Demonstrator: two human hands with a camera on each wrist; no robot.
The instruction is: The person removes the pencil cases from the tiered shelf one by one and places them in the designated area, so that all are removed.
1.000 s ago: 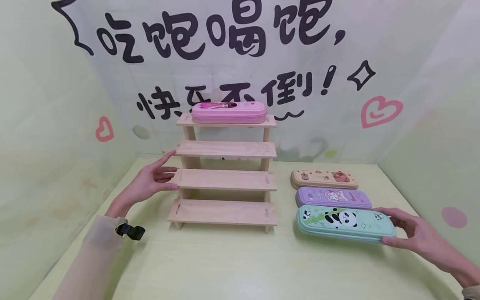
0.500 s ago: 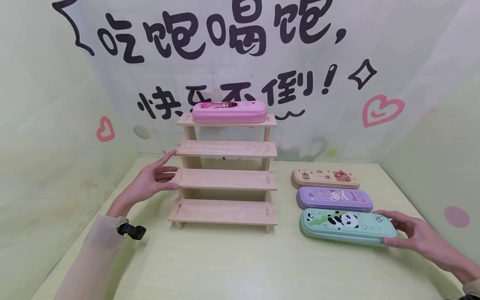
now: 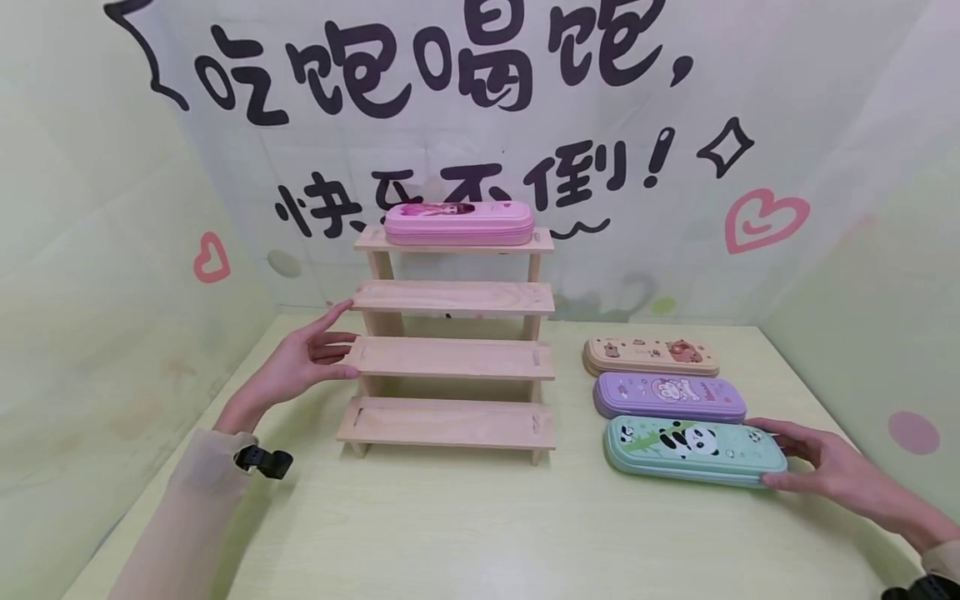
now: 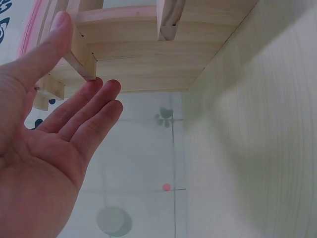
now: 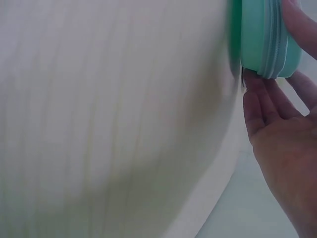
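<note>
A mint-green zippered pencil case (image 3: 693, 450) with a panda print lies at the front of a row on the table. My right hand (image 3: 832, 471) grips its right end, thumb on the near side and fingers behind; the right wrist view shows the zipped end of the green case (image 5: 267, 37) between them. At the left side of a four-step wooden stand (image 3: 450, 358), my left hand (image 3: 288, 362) touches the step ends with extended fingers and thumb. The left wrist view shows my left palm (image 4: 44, 153) with its fingers reaching the stand's wood (image 4: 129, 54).
A pink pencil case (image 3: 459, 223) lies on the top step. Behind the green one are a purple case (image 3: 671, 396) and a beige case (image 3: 648, 356), in a row right of the stand. A printed cloth wall (image 3: 637, 275) stands behind the table (image 3: 450, 533).
My right hand has lowered the green pencil case onto the table, and its left end has shifted slightly right, in line with the purple one. The left hand stays at the stand.
</note>
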